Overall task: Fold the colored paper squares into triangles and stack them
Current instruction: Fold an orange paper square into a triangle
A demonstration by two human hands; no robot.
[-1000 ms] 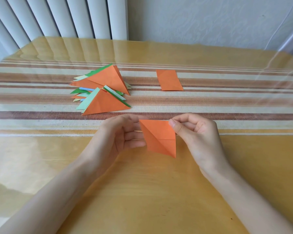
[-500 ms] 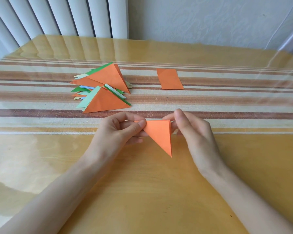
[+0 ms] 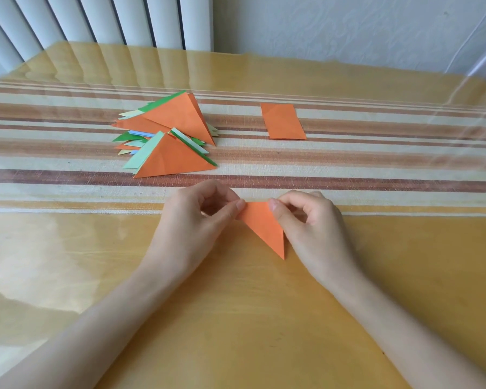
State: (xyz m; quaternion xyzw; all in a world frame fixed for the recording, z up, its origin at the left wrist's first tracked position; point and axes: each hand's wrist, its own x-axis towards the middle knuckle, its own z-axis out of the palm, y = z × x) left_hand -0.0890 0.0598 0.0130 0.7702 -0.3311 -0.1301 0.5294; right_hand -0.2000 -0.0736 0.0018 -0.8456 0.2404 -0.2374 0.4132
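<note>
Orange triangle was pinched at its top corners by my left hand and right hand, tip pointing at me; stack lay beyond it, leftward, nearer my left hand.

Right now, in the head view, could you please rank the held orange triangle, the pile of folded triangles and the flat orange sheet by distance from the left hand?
1. Held orange triangle: pinched by the left hand itself.
2. Pile of folded triangles: just ahead, slightly left.
3. Flat orange sheet: farther back, to the right.
</note>
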